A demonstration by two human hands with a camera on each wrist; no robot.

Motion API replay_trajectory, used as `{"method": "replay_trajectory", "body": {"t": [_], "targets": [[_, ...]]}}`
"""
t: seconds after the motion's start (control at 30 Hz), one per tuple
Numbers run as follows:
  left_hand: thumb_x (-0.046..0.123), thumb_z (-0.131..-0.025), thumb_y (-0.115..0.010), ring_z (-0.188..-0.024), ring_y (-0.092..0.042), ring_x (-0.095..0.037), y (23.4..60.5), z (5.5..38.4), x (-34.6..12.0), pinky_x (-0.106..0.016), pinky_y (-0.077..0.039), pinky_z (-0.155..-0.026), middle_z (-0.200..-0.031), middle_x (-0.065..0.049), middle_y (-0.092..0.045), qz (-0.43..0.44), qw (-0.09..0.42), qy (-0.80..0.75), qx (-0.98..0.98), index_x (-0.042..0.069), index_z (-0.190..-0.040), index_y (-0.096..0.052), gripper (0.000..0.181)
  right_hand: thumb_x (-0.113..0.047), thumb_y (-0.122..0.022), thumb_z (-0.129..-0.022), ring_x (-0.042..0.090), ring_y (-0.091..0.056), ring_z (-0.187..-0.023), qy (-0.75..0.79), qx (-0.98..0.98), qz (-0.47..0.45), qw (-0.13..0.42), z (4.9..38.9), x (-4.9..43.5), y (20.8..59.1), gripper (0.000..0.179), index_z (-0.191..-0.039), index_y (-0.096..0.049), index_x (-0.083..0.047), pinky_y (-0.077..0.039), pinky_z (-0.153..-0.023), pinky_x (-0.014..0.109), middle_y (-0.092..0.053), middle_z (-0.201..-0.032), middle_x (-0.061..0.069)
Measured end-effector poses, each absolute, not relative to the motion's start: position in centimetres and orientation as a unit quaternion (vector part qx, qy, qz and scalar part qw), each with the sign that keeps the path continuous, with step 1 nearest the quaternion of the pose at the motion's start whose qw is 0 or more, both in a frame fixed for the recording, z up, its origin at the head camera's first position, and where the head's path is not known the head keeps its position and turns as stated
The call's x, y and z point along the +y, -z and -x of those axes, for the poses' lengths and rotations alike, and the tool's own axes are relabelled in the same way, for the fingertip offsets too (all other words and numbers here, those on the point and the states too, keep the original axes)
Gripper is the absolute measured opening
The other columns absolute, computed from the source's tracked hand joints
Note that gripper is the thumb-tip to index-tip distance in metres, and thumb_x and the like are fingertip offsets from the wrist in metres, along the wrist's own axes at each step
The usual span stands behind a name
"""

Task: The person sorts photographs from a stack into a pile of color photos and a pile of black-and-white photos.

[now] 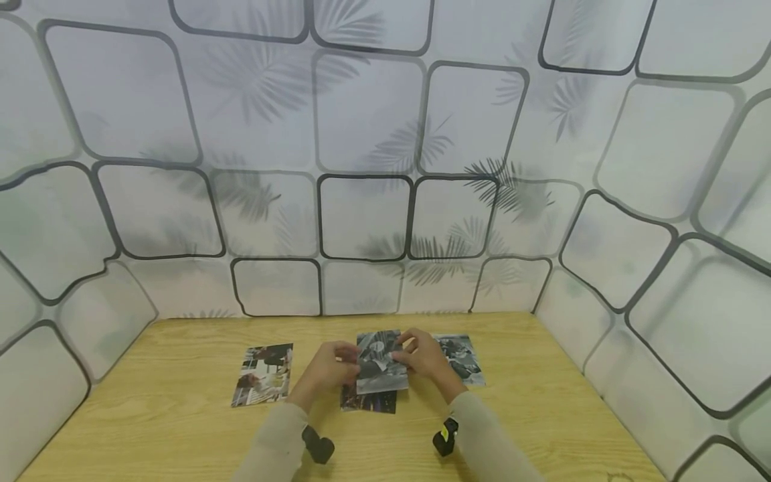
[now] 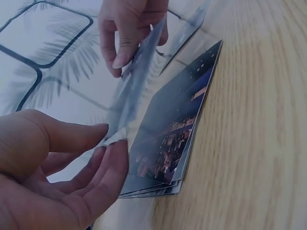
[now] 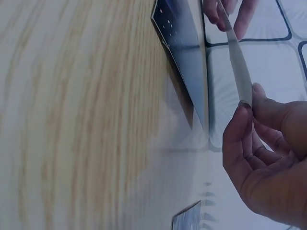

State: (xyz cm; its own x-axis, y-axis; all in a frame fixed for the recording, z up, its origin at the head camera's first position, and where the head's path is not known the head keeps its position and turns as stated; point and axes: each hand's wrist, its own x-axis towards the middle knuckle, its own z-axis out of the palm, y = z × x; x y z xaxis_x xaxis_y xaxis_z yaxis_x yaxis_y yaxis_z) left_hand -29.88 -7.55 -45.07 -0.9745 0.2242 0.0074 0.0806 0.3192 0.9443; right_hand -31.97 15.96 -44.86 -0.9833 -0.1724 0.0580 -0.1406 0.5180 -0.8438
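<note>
Both hands hold up one black-and-white photo print [image 1: 379, 365] by its opposite side edges. My left hand [image 1: 332, 365] pinches its left edge between thumb and fingers, as the left wrist view also shows. On the other edge, my right hand [image 3: 268, 153] pinches the print, which appears nearly edge-on in the right wrist view. Below it lies a small pile of prints with a dark night-city photo [image 2: 168, 134] on top, partly covered by the held print in the head view.
A colour photo [image 1: 263, 375] lies on the wooden table [image 1: 181, 428] to the left. Another black-and-white photo [image 1: 462, 360] lies to the right, partly behind the right hand. A patterned cloth wall [image 1: 367, 221] rises along the table's back and sides.
</note>
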Motion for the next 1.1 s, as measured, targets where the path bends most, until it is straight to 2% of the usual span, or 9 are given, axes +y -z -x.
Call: {"method": "replay_trajectory", "body": {"t": [0.2, 0.33, 0.6, 0.77, 0.93, 1.1], "targets": [[-0.014, -0.083, -0.066, -0.089, -0.074, -0.025, 44.9, 30.1, -6.5, -0.037, -0.066, -0.074, -0.122, -0.03, -0.066, -0.104, 0.058, -0.582, 0.804, -0.011, -0.123, -0.065, 0.041, -0.014, -0.078, -0.092, 0.02, -0.067, -0.065, 0.475, 0.875, 0.094, 0.017, 31.9, 17.1, 44.9, 0.031, -0.119, -0.067, -0.003, -0.063, -0.064, 0.038, -0.071, -0.089, 0.013], [-0.012, -0.082, -0.067, -0.084, -0.074, -0.022, 44.9, 30.4, -5.5, -0.034, -0.066, -0.072, -0.124, -0.029, -0.065, -0.107, 0.062, -0.574, 0.809, -0.009, -0.124, -0.066, 0.042, -0.011, -0.078, -0.091, 0.021, -0.068, -0.066, 0.461, 0.882, 0.093, 0.014, 31.7, 18.0, 44.6, 0.032, -0.12, -0.068, -0.003, -0.064, -0.065, 0.039, -0.071, -0.09, 0.013], [-0.01, -0.086, -0.068, -0.077, -0.072, -0.021, 44.3, 30.9, -2.7, -0.032, -0.066, -0.07, -0.127, -0.03, -0.061, -0.105, 0.087, -0.57, 0.81, -0.009, -0.126, -0.064, 0.04, -0.003, -0.076, -0.091, 0.02, -0.068, -0.067, 0.439, 0.894, 0.084, 0.022, 31.5, 20.3, 43.8, 0.036, -0.124, -0.064, 0.001, -0.064, -0.064, 0.039, -0.069, -0.091, 0.014], [-0.01, -0.088, -0.068, -0.076, -0.072, -0.022, 43.9, 31.0, -0.6, -0.03, -0.065, -0.067, -0.127, -0.028, -0.06, -0.107, 0.082, -0.566, 0.813, -0.007, -0.125, -0.065, 0.038, -0.001, -0.076, -0.089, 0.019, -0.067, -0.065, 0.43, 0.901, 0.064, 0.009, 31.9, 22.1, 43.9, 0.036, -0.124, -0.065, 0.001, -0.064, -0.062, 0.036, -0.068, -0.091, 0.014], [-0.007, -0.09, -0.068, -0.079, -0.072, -0.023, 44.2, 31.2, 1.2, -0.036, -0.065, -0.069, -0.128, -0.026, -0.061, -0.127, 0.075, -0.558, 0.816, -0.005, -0.126, -0.066, 0.036, -0.002, -0.076, -0.089, 0.018, -0.065, -0.065, 0.407, 0.912, 0.046, -0.01, 32.0, 23.9, 44.2, 0.035, -0.123, -0.067, -0.002, -0.063, -0.061, 0.035, -0.066, -0.092, 0.012], [-0.012, -0.087, -0.065, -0.082, -0.072, -0.025, 44.6, 31.5, 3.1, -0.037, -0.065, -0.07, -0.128, -0.028, -0.061, -0.141, 0.081, -0.555, 0.816, -0.007, -0.127, -0.065, 0.04, 0.0, -0.075, -0.089, 0.019, -0.064, -0.068, 0.397, 0.917, 0.035, -0.017, 32.1, 25.7, 44.3, 0.035, -0.123, -0.067, -0.002, -0.061, -0.06, 0.035, -0.063, -0.096, 0.013]]}}
